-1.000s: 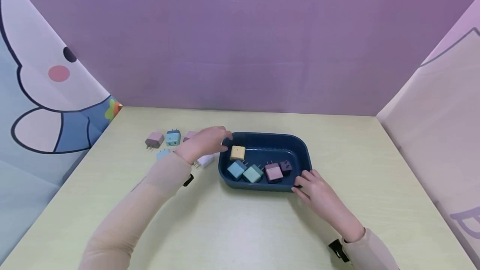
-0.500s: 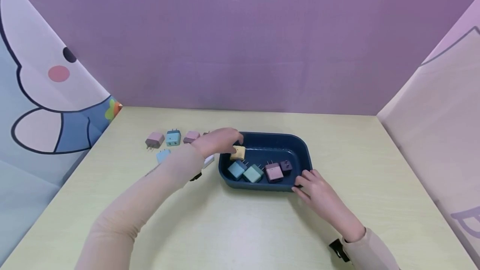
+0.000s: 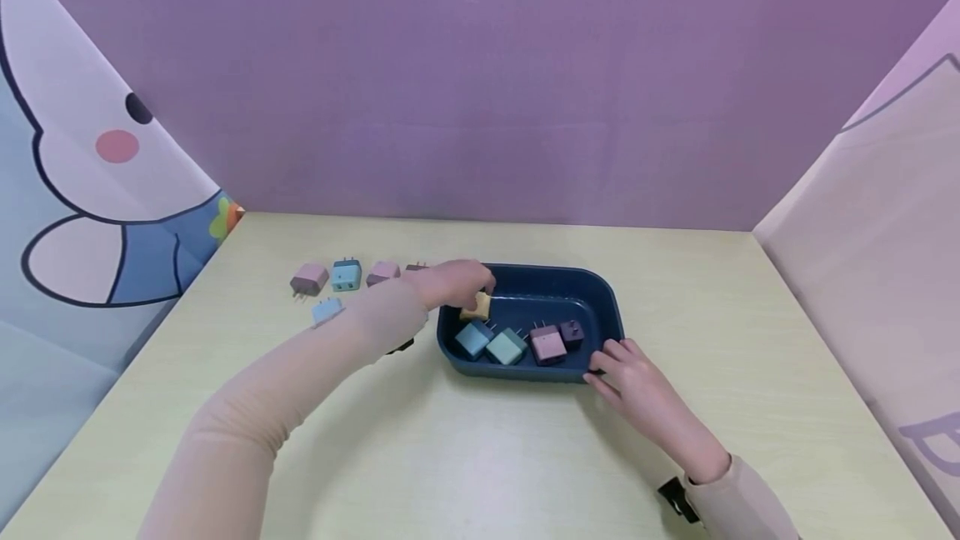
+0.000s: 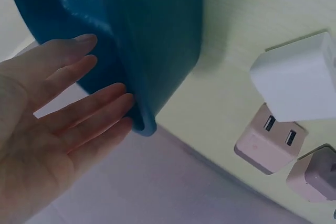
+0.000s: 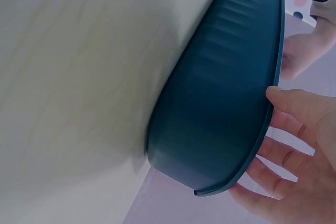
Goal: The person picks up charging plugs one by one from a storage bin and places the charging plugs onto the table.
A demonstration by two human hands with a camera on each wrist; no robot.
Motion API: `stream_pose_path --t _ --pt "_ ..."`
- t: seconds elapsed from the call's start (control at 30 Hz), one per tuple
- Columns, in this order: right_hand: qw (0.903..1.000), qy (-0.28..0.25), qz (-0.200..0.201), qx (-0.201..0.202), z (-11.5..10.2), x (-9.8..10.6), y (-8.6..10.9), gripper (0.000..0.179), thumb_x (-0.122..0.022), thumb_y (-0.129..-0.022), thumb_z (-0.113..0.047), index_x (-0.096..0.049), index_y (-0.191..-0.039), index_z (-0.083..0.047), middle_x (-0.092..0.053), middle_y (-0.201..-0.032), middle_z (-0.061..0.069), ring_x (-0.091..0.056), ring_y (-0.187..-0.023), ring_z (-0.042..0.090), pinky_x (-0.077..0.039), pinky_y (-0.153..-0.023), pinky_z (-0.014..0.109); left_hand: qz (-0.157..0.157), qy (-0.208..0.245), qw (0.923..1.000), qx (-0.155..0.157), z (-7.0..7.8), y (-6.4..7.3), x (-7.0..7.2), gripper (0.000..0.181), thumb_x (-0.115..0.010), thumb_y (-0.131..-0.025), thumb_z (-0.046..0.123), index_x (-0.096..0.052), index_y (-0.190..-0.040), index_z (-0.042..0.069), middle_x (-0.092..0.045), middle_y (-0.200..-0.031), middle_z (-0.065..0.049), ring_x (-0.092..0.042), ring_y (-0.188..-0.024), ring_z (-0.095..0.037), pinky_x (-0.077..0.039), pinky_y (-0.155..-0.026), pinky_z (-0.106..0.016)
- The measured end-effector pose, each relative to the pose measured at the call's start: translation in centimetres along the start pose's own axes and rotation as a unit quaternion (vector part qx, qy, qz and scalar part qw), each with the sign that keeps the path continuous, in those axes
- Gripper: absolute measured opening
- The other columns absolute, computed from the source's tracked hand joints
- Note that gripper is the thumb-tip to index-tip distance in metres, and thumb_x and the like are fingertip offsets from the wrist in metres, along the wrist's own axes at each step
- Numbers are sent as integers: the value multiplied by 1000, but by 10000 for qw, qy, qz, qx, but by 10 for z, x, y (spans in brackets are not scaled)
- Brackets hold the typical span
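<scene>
A dark blue plastic bin (image 3: pixel 532 375) holds several USB charger plugs. They include a yellow plug (image 3: pixel 483 309), a blue plug (image 3: pixel 474 341), a green plug (image 3: pixel 507 348), a pink plug (image 3: pixel 548 345) and a dark purple plug (image 3: pixel 572 335). My left hand (image 3: pixel 453 282) reaches over the bin's left end, its fingers partly covering the yellow plug. In the left wrist view the left hand (image 4: pixel 58 114) has spread, nearly straight fingers around the rim, and nothing shows in its grasp. My right hand (image 3: pixel 637 386) grips the front right corner, thumb and fingers on either side of the rim.
Left of the bin, more plugs lie on the table (image 3: pixel 465 465): a mauve plug (image 3: pixel 309 280), a light blue plug (image 3: pixel 347 275), a pink plug (image 3: pixel 383 272) and another light blue one (image 3: pixel 327 310). A white plug (image 4: pixel 299 77) shows in the left wrist view.
My left hand has moved right, from the bin's left rim to over the yellow plug, which stays in place. The right hand and bin have not moved.
</scene>
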State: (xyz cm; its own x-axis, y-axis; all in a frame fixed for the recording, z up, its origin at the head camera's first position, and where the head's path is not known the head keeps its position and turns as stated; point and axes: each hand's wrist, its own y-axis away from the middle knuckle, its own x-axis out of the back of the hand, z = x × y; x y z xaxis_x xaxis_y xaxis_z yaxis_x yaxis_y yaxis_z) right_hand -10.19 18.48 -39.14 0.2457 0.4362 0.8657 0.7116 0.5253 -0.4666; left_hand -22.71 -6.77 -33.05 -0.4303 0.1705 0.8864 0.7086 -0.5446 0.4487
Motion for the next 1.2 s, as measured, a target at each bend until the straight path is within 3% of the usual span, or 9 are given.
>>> stream_pose_path --t 0.2,0.57,0.8,1.2 --pt "10000 0 -43 -16 0 0 0 16 -73 -69 -7 -57 -72 -12 -41 -69 -5 -35 -67 10 -34 -57 22 -7 199 9997 105 1 -4 -6 38 -60 -82 5 -54 -120 8 -52 -121 -4 -49 -107 -17 -42 -88 -30" --pt "10000 -19 -57 -55 0 -1 0 16 -72 -69 -7 -57 -72 -12 -42 -69 -5 -35 -68 10 -34 -57 22 160 -353 9985 -385 -5 -15 -15 34 -62 -79 4 -60 -113 9 -58 -110 -4 -52 -100 -17 -43 -85 -28" --pt "10000 -19 -25 -32 2 -3 1 17 -73 -69 -8 -57 -71 -12 -42 -69 -4 -36 -68 10 -35 -57 23 66 -186 9995 -233 -6 -18 -19 33 -62 -80 3 -60 -112 11 -57 -111 -3 -52 -98 -16 -43 -85 -29" --pt "9999 -30 -76 -95 2 -2 1 16 -72 -70 -8 -57 -71 -13 -42 -69 -4 -36 -68 10 -34 -57 22 124 -44 9994 -315 -7 -20 -21 30 -64 -78 2 -62 -107 10 -57 -108 -5 -51 -92 -15 -44 -83 -28"
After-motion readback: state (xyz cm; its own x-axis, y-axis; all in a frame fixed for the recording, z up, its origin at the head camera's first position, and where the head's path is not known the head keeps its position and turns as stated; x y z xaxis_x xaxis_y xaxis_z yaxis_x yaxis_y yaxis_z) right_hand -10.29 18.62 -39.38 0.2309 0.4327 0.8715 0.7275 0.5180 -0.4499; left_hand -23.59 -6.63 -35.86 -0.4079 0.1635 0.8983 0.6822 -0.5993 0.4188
